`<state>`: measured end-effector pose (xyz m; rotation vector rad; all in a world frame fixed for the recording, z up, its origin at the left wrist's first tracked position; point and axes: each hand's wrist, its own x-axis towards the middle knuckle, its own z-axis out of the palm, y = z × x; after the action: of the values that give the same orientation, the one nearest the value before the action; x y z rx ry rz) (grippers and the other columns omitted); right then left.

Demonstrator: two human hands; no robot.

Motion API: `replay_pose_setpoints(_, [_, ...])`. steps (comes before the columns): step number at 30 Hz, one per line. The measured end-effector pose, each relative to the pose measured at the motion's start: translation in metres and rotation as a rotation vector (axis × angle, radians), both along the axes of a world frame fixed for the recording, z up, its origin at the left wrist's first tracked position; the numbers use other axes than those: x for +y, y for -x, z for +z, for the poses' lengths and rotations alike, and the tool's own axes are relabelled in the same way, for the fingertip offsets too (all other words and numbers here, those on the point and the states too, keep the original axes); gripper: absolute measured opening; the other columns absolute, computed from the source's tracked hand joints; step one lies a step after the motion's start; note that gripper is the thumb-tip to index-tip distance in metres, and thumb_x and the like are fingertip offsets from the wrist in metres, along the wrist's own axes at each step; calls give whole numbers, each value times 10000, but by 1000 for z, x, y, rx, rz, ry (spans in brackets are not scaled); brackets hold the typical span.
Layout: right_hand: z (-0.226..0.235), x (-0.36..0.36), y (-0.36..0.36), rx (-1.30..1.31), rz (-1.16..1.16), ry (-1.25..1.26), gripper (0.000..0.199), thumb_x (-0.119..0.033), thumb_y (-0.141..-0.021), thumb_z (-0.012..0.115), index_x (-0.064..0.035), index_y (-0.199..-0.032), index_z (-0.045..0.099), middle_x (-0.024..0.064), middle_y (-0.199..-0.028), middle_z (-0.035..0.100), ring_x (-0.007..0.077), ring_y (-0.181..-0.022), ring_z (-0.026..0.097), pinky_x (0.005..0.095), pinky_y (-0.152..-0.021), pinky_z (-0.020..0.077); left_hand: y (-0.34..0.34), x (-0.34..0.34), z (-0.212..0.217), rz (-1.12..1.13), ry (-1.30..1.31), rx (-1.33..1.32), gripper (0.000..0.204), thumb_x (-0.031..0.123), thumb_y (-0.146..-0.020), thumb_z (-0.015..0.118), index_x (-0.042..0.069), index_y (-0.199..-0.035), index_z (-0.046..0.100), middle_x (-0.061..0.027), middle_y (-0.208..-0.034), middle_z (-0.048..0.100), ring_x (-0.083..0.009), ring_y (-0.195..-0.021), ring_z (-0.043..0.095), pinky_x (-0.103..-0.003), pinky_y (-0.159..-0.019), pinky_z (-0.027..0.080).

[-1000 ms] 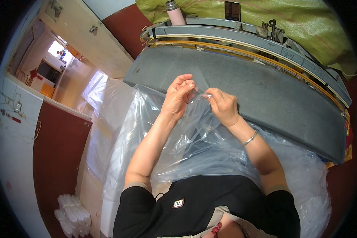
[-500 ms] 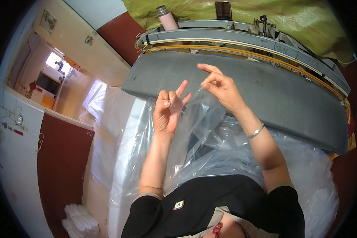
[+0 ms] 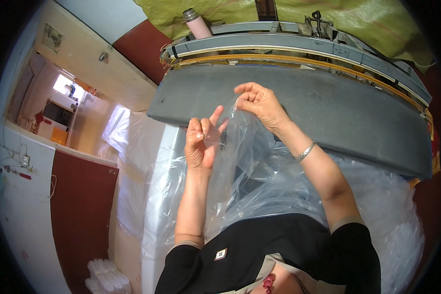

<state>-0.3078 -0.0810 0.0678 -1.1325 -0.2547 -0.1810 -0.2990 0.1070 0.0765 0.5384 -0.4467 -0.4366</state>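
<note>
Two hands work a clear plastic bag held up over the grey padded tabletop. Right hand pinches the bag's upper edge between thumb and fingertips, a firm grip on the film (a thin bangle sits on that wrist). Left hand is raised just beside it, palm toward the camera, fingers loosely curled with two pointing up, touching the film but clasping nothing. More plastic sheeting lies heaped below. A pink flask stands beyond the tabletop.
</note>
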Motion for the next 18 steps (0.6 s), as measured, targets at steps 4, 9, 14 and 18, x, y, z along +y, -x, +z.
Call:
replay_pose_setpoints(4, [3,-2,9,101,49,-173,192,-42,-768,641,17,-939,577,38,-794,599,100,-748,575,200,-708,460,-5,8,-3,165,-107,-199,128,26,-675,597,83,-736,501,-22,-672,489,-300,-1079,484,-476,-973,292])
replay_pose_setpoints(9, [-15,-15,7,111,-64,-112,145,-42,-784,619,11,-908,567,45,-774,595,107,-740,576,218,-685,469,4,-6,10,301,-593,-315,110,71,-833,549,19,-930,559,-20,-745,532,-135,-762,562,-255,-722,445])
replay_pose_setpoints(14, [-8,-88,41,5,-829,620,69,-123,-833,537,-64,-840,571,8,-734,566,79,-667,515,214,-612,421,-9,15,-12,-185,-1234,-683,131,128,-843,559,1,-825,584,40,-623,473,-34,-632,442,-204,-572,381])
replay_pose_setpoints(18, [-24,-262,129,302,-1376,878,222,-255,-842,547,-61,-932,604,52,-868,605,138,-792,555,273,-720,443,-19,75,-58,-410,-1597,-1044,183,197,-785,603,19,-811,574,-16,-630,553,-133,-599,526,-296,-584,417])
